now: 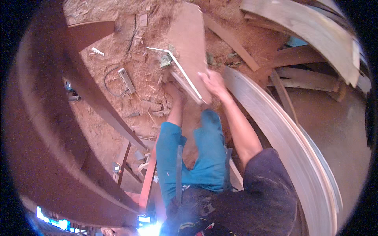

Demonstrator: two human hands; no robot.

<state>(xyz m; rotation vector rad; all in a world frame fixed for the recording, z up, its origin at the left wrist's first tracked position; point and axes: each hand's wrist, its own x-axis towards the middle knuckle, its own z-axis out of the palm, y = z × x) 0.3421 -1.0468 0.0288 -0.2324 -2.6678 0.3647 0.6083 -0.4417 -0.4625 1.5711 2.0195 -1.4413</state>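
A person in teal shorts is standing on a sawdust-covered floor (118,43), the right hand (212,80) resting fingers spread on a reddish wooden board (191,43) lying at twelve o'clock. A metal square (179,67) is lying against the board's left edge. The left hand is not visible. A pale curved plank (275,129) is running at three o'clock.

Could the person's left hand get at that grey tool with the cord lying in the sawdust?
Probably yes: the left hand sits by the board, and only loose scraps lie between it and the corded tool.
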